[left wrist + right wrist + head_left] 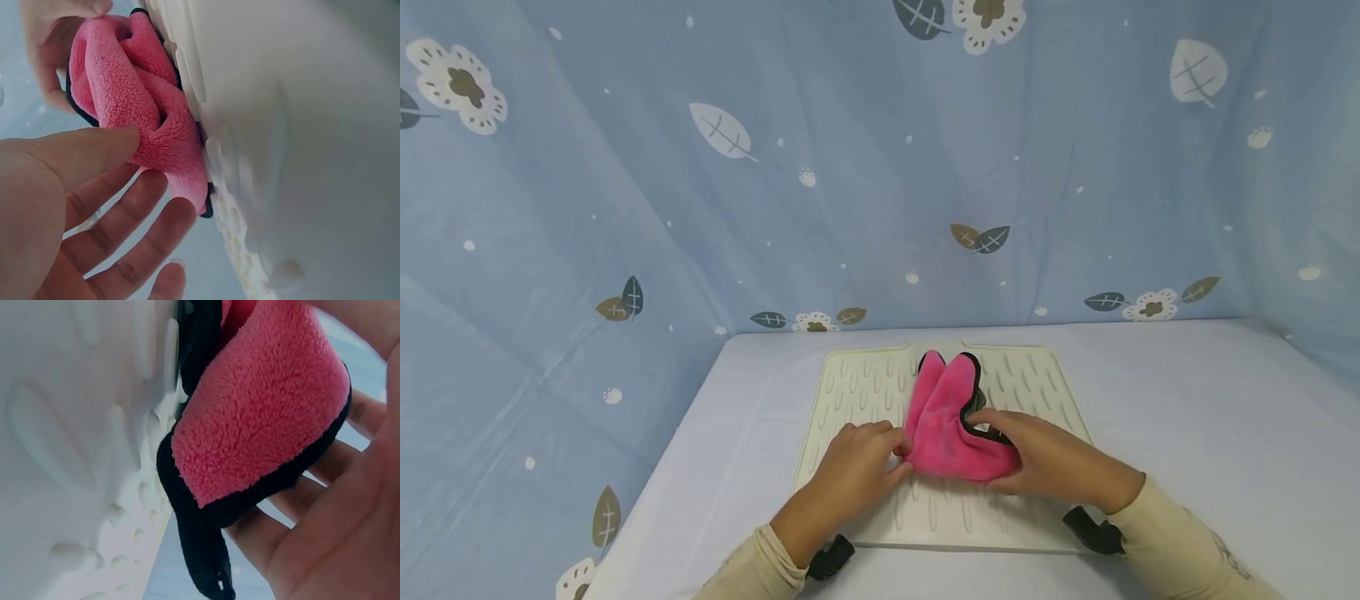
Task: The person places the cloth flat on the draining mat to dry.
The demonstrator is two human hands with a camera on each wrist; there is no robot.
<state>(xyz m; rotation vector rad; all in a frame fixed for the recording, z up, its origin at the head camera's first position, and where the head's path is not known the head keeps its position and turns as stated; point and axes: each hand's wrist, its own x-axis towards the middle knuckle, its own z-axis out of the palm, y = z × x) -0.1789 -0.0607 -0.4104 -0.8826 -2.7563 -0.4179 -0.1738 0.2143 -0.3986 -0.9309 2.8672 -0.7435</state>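
Observation:
A pink fleece cloth (947, 433) with black edging lies bunched and folded on a cream ribbed mat (857, 392). My right hand (1048, 458) grips its right side, fingers inside the fold and thumb at the near edge. In the right wrist view the fingers pass behind the cloth (262, 412), and a black loop (209, 562) hangs from its corner. My left hand (857, 467) is at the left edge. There, the left wrist view shows the thumb on the fleece (125, 87), the other fingers spread and loosely bent below it.
The mat rests on a white-covered table (1195, 417). Behind and to the left hangs a blue curtain (865, 167) printed with leaves and flowers. Black wrist mounts sit under both forearms near the mat's front edge.

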